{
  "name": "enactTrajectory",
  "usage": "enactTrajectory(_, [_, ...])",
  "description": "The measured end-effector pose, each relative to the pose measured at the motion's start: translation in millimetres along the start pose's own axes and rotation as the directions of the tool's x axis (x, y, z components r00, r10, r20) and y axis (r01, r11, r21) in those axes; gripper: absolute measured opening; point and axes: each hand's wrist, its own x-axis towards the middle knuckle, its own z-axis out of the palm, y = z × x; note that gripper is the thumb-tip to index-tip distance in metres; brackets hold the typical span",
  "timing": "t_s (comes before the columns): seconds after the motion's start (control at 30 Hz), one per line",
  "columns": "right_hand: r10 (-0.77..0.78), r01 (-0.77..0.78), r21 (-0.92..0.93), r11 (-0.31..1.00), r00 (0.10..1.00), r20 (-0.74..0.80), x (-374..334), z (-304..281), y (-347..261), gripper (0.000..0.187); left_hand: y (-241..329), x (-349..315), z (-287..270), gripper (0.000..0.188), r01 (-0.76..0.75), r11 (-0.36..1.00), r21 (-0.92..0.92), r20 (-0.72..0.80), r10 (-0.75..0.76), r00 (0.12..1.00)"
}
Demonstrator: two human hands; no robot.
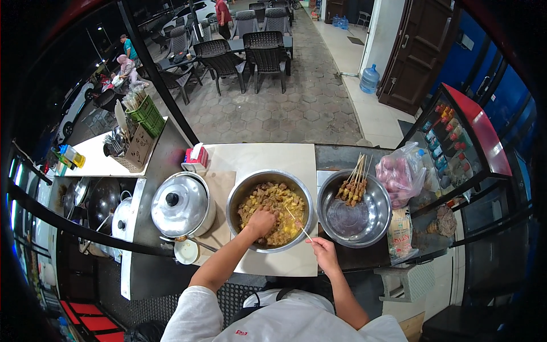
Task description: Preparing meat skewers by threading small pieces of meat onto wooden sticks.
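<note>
A large metal bowl (229,219) full of yellowish, seasoned meat pieces (285,199) stands in front of me. My left hand (262,222) reaches down into the meat, fingers bent; their tips and anything between them are hidden. Just right of the bowl's near side, my right hand (325,253) grips the near end of a thin wooden skewer (306,233). It slants over the meat, with what looks like a small piece threaded partway along. A second metal bowl (347,219) to the right holds several loaded meat skewers (352,188), bare ends leaning over its far rim.
Left of the bowl sit a lidded metal pot (181,205), a small white cup (186,251) and a red tissue box (196,158). Rightward are a plastic bag of pink contents (399,174) and a glass display case (456,142). Chairs (265,54) and people stand beyond the counter.
</note>
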Motion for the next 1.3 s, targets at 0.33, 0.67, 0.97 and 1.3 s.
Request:
enactTrajectory(0.33, [0.001,-0.001,0.018,1.000,1.000,0.009,-3,-3,-1,0.019,-3,-7,-8,0.030,0.139,0.848,-0.511,0.062,-0.125,0.990])
enactTrajectory(0.67, [-0.030,0.030,0.006,1.000,0.998,0.046,-5,5,-7,0.020,19,-24,-37,0.027,-0.019,-0.659,-0.752,0.220,-0.277,0.935])
enactTrajectory(0.97, [-0.042,0.043,-0.008,0.999,0.997,0.066,-7,8,-8,0.019,28,-32,-27,0.019,-0.063,-0.772,-0.632,0.241,-0.273,0.931])
enactTrajectory(1.3, [-0.056,0.057,-0.028,0.998,0.997,0.051,-8,8,-7,0.020,31,-23,-18,0.021,-0.158,-0.882,-0.444,0.342,-0.330,0.880])
